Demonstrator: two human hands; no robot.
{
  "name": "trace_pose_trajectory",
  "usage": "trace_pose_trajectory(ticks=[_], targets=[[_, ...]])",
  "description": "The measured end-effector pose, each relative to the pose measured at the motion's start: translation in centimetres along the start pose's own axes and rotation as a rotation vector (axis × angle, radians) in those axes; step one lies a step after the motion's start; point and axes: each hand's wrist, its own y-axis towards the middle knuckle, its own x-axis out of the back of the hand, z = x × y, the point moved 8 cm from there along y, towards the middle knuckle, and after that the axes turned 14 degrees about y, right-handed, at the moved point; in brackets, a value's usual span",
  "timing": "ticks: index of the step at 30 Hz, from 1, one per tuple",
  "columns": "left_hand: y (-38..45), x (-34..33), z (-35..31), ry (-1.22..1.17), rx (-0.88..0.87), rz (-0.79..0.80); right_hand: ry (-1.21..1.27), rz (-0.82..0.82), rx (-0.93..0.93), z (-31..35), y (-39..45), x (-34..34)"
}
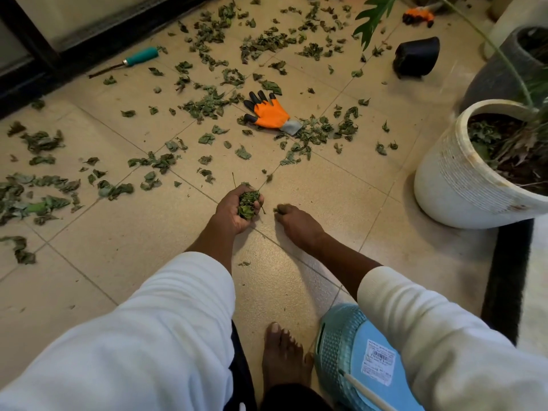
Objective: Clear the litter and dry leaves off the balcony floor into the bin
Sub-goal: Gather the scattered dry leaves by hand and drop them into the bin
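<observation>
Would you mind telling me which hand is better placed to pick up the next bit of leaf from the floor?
The right hand. Its fingertips are down on the tile at a small leaf scrap, while the left hand is palm-up, already gripping a handful of dry leaves.

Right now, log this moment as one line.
left hand: grips leaf handful | right hand: pinching leaf scrap off floor | bin: beside right arm

bare tiles (311, 179) ahead, white pot (453, 185) right
</observation>
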Motion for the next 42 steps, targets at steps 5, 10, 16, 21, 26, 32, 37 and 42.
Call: trace_pose_trajectory(ticks=[5, 10, 16, 21, 26, 32, 37, 42], targets=[[-1.3, -0.2, 0.0, 0.01, 0.03, 0.014, -0.053, -0.01, -0.007, -0.4, -1.1, 0.5], [-2.4, -0.1, -0.4, 0.026, 0.027, 0.012, 0.367, -0.307, -0.312, -4.7, -1.1, 3.6], [-2.4, 0.0, -1.0, 0.028, 0.013, -0.002, 0.588, -0.396, -0.47, -7.1, 1.8, 6.2], [-1.7, 0.2, -1.6, 0.069, 0.017, -0.006, 0.527, -0.336, -0.401, -5.7, 6.0, 6.4], [-0.9, 1.5, -2.2, 0.082, 0.025, -0.012, 0.322, -0.193, -0.336, -4.8, 9.0, 5.1], [-0.7, 2.3, -2.0, 0.081, 0.035, -0.026, 0.035, -0.074, -0.143, -2.3, 7.7, 2.4], [-1.6, 1.5, -2.1, 0.1, 0.018, -0.029, -0.126, -0.016, -0.09, -0.1, 5.2, 1.6], [-3.1, 1.2, -2.6, 0.124, 0.002, -0.02, -0.144, 0.004, -0.098, 1.1, 3.9, 1.5]])
